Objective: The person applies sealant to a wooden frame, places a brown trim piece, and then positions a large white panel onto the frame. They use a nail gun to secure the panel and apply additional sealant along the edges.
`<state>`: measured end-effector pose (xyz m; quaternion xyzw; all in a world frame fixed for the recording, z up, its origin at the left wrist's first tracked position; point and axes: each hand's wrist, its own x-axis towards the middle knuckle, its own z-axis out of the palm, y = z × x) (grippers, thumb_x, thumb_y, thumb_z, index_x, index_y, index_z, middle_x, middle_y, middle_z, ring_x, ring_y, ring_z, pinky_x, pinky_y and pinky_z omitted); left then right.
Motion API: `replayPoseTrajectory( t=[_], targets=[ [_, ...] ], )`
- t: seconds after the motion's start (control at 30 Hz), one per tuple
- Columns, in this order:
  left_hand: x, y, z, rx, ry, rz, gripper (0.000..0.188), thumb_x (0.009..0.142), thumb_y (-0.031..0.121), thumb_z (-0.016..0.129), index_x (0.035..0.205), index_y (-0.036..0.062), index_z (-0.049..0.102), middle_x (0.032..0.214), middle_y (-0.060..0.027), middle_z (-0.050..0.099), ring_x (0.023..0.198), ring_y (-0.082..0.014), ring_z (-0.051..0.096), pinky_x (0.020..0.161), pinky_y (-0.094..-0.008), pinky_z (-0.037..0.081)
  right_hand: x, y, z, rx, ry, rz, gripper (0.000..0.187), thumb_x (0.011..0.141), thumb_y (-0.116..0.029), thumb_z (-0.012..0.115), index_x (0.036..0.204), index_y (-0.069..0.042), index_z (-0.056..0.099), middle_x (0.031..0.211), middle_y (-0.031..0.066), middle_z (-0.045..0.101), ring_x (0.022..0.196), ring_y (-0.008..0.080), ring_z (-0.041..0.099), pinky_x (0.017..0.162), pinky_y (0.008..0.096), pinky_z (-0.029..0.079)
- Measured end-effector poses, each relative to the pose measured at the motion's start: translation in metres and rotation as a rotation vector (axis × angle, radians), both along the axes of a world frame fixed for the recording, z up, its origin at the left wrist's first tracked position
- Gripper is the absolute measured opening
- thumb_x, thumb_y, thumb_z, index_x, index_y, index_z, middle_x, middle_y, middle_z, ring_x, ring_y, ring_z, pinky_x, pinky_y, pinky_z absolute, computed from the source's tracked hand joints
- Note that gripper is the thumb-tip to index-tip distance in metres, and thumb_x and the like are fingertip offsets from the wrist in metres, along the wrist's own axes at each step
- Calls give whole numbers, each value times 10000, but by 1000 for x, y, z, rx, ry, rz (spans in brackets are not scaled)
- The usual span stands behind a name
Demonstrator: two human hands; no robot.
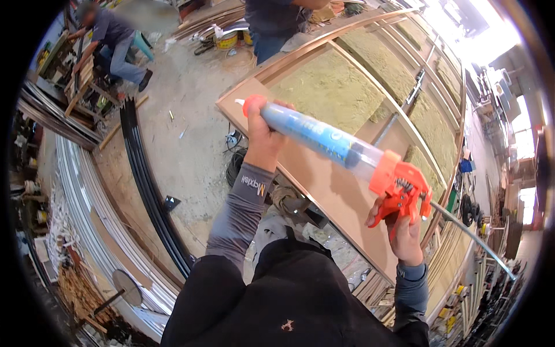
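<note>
Across my front I hold a caulking gun point(365, 163) with a clear barrel, orange ends and a metal rod sticking out at the right. Inside the barrel sits a blue-printed sealant tube, its white nozzle tip pointing left. My left hand point(263, 136) is wrapped round the front of the barrel, just behind the orange cap. My right hand point(402, 231) grips the orange trigger handle at the rear. Beneath the gun lies a large wooden-framed panel point(312, 194), with yellowish insulation batts point(329, 87) between its battens and a bare board along the near side.
Long black bars point(141, 173) and bundles of white profiles point(92, 202) lie on the floor at left. One person point(113, 46) bends over a bench at the far left. Another person point(270, 29) stands beside the panel's far edge, near yellow buckets point(226, 40).
</note>
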<state>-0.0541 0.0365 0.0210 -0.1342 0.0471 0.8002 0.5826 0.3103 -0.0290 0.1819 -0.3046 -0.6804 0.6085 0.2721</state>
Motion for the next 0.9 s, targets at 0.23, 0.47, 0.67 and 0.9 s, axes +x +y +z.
replayPoseTrajectory(
  t=[0.23, 0.47, 0.67, 0.9],
  targets=[
    [-4, 10, 0, -92, 41, -18, 310, 895, 237, 766, 1085, 66, 590, 1021, -130, 697, 995, -354, 695, 960, -555, 590, -25, 24, 25, 104, -159, -121, 670, 1127, -597, 434, 1262, 43, 581, 889, 95, 637, 719, 157, 621, 665, 303, 507],
    [48, 42, -3, -224, 40, 13, 326, 935, 257, 757, 1157, 90, 586, 1048, -128, 700, 1069, -354, 689, 977, -562, 587, 16, 32, 45, 12, -273, -378, 723, 1115, -631, 444, 1349, 38, 590, 746, 49, 595, 545, 96, 497, 489, 243, 386],
    [108, -47, 36, -326, 20, -145, 221, 945, 282, 770, 1082, 184, 628, 1068, -124, 704, 1115, -357, 682, 1011, -551, 581, 102, -19, 58, -60, -159, -424, 737, 1094, -518, 582, 1593, -19, 372, 1203, 151, 650, 970, 232, 643, 830, 386, 505],
    [147, -36, 21, -237, 69, -306, 287, 978, 363, 740, 1119, 135, 640, 1115, -142, 724, 1131, -375, 709, 1017, -532, 599, 173, -48, 51, 25, -336, -600, 808, 1066, -603, 575, 1596, -24, 382, 1198, 121, 632, 1017, 232, 578, 887, 385, 444]
  ],
)
